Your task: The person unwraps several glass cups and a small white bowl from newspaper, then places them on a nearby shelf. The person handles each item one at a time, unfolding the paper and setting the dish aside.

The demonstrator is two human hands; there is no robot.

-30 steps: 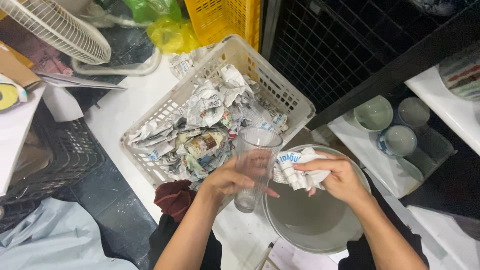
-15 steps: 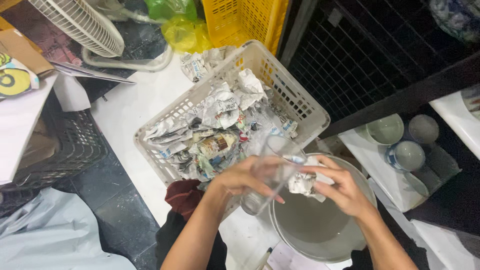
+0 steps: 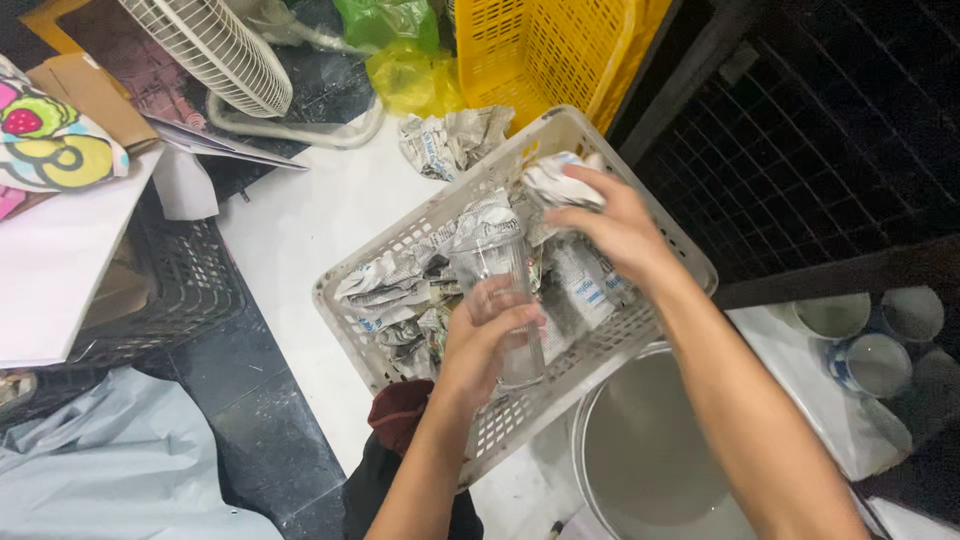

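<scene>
My left hand (image 3: 482, 338) grips a clear drinking glass (image 3: 492, 268), upright over the near part of a white plastic basket (image 3: 420, 235). My right hand (image 3: 615, 225) holds a crumpled wad of newspaper (image 3: 556, 180) above the basket's far right side. The basket is full of crumpled newspaper pieces (image 3: 390, 290). A round grey metal basin (image 3: 640, 460) sits just below and to the right of the basket, under my right forearm.
A yellow crate (image 3: 530, 55) stands behind the basket, with a white fan (image 3: 210, 50) and green and yellow bags (image 3: 400, 60) at the back. Cups (image 3: 870, 365) sit on a white surface at right. A dark crate (image 3: 170, 290) lies at left.
My right hand moved from over the basin up to the basket with the paper wad. The glass came along over the basket. The view shifted so the basket sits nearer the middle.
</scene>
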